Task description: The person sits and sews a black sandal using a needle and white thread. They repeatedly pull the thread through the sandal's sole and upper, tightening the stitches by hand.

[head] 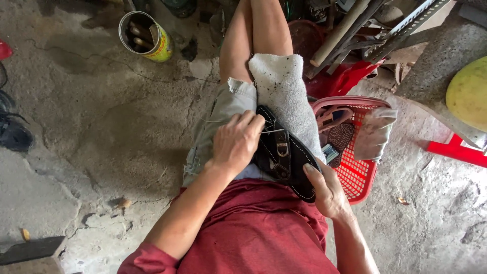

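- Both hands work on a dark leather sandal [284, 155] that lies across the person's lap, resting on a grey-white towel [281, 96] spread over the right thigh.
- Left hand [237, 142] is closed, fingers bunched at the sandal's upper edge, pinching what looks like a thin pale thread [223, 122] that runs out taut to the side; whether a needle is in the fingers cannot be told.
- Right hand [327, 190] is curled around the sandal's heel end, thumb on the sole's rim, seemingly to steady it against the pull of the thread.
- White stitching runs along the sole's edge, and a metal buckle [282, 150] sits on the strap between the hands.
- Towel likely pads the leg and keeps the work from slipping.
- Just beside the right knee stands a red plastic basket [362, 172] holding another sandal and small items, close to the right elbow.
- Farther off on the cracked concrete floor [101, 127] a yellow tin [147, 35] holds wooden-handled tools, well apart from the hands.
- Wooden poles and metal bars [375, 25] crowd the space beyond the basket.
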